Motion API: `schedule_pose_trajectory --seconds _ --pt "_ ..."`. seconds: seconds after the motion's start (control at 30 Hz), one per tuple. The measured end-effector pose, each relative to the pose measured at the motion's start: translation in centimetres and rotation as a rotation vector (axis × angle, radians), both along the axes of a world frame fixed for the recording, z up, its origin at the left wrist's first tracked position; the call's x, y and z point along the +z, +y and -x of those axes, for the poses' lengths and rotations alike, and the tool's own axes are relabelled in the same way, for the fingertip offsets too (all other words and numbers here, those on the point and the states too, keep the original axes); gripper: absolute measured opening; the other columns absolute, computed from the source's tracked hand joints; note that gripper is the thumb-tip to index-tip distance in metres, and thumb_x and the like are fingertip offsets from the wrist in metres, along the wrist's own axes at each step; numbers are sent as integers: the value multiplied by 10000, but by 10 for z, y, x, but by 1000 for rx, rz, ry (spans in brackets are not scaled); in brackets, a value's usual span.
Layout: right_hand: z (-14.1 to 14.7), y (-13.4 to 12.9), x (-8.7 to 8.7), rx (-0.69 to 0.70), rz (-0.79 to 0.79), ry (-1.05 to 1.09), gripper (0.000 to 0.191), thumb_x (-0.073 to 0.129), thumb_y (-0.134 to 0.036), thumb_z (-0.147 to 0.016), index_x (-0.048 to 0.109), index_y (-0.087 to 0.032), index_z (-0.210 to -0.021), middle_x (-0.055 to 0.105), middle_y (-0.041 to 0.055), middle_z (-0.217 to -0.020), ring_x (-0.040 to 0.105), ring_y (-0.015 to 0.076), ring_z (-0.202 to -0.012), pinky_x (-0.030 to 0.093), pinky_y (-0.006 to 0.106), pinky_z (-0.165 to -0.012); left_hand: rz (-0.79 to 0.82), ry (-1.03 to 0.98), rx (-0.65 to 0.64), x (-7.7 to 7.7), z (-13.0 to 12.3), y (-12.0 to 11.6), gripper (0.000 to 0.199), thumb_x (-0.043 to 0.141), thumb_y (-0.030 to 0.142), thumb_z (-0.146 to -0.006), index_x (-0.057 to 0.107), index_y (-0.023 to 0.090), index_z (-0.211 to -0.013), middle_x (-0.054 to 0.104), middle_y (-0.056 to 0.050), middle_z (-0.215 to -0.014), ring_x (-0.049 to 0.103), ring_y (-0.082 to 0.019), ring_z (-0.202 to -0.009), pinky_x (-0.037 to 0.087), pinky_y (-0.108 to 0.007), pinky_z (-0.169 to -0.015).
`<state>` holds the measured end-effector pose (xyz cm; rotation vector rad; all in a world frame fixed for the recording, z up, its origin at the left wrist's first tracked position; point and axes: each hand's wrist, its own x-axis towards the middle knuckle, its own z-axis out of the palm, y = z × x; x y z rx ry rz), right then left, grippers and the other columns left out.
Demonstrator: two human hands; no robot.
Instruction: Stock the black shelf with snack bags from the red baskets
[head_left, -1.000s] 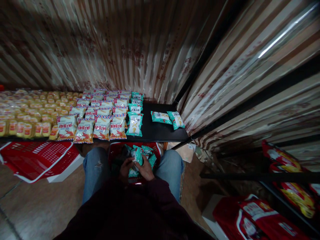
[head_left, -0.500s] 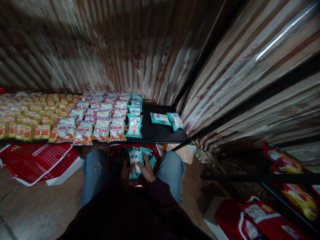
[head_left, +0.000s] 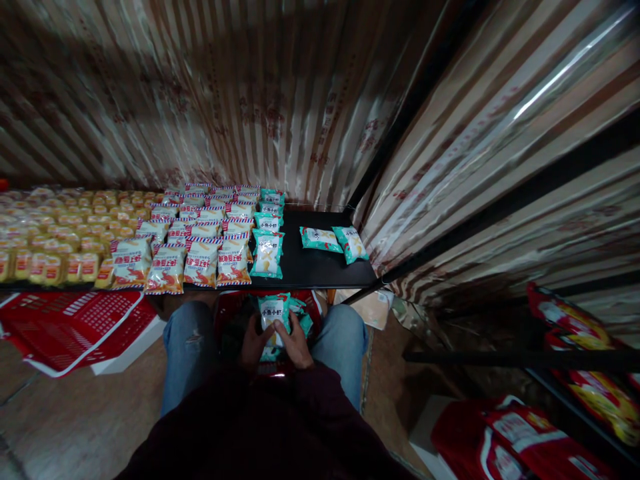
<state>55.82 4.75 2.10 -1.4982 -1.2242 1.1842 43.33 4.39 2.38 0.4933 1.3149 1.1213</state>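
Observation:
Between my knees, a teal and white snack bag (head_left: 273,312) is held upright by both hands. My left hand (head_left: 255,343) is closed on its left side, and my right hand (head_left: 295,341) grips its right side with the thumb across the front. Beneath it, a red basket (head_left: 224,305) holds more teal bags (head_left: 302,316), partly hidden by my hands. On the black shelf (head_left: 320,272) in front, a column of teal bags (head_left: 268,253) stands beside rows of white and red snack bags (head_left: 200,260). Two teal bags, one of them a tilted bag (head_left: 351,244), lie farther right.
Small yellow packaged cakes (head_left: 47,267) fill the shelf's left part. Below them is another red basket (head_left: 75,327) by a white box (head_left: 131,343). Black rack bars (head_left: 500,358) and red and yellow packages (head_left: 595,380) are at right. Striped plastic sheeting (head_left: 280,100) hangs behind.
Both hands keep hold of the teal snack bag, with the right thumb shifted slightly up its front. The view has tipped a little; the bags on the shelf stay put.

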Motion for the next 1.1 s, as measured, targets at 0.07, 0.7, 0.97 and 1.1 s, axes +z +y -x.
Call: schedule_pose_trajectory --seconds 0.07,0.7,0.97,1.1 --pt "0 1 3 7 -6 -38 596 611 -469 -791 505 -183 -1303 678 69 -1133 635 233 -1039 503 372 -912 -17 87 -1 7 0 2 726 864 357 -498 538 175 -1120 663 -129 -1126 610 -302 -1080 479 -392 -918" --pt "6 64 55 -4 -339 -197 389 508 -431 -863 558 -173 -1150 612 97 -1152 554 223 -1102 430 354 -974 -458 464 -4 52 3 53 627 732 306 -678 528 191 -1260 554 -108 -1326 491 -279 -1256 356 -377 -1078" --pt "18 111 55 -37 -427 -300 522 488 -481 -868 515 -136 -1259 520 156 -1310 451 249 -1261 341 407 -1082 -570 615 81 63 6 91 553 679 311 -743 525 184 -1259 526 -132 -1344 448 -286 -1293 306 -395 -1108" --pt "21 122 51 -22 -403 -277 537 507 -486 -863 492 -159 -1289 520 135 -1330 458 240 -1261 346 397 -1077 -557 693 113 66 6 99 486 661 328 -763 553 175 -1211 560 -146 -1276 462 -295 -1261 301 -413 -1099"
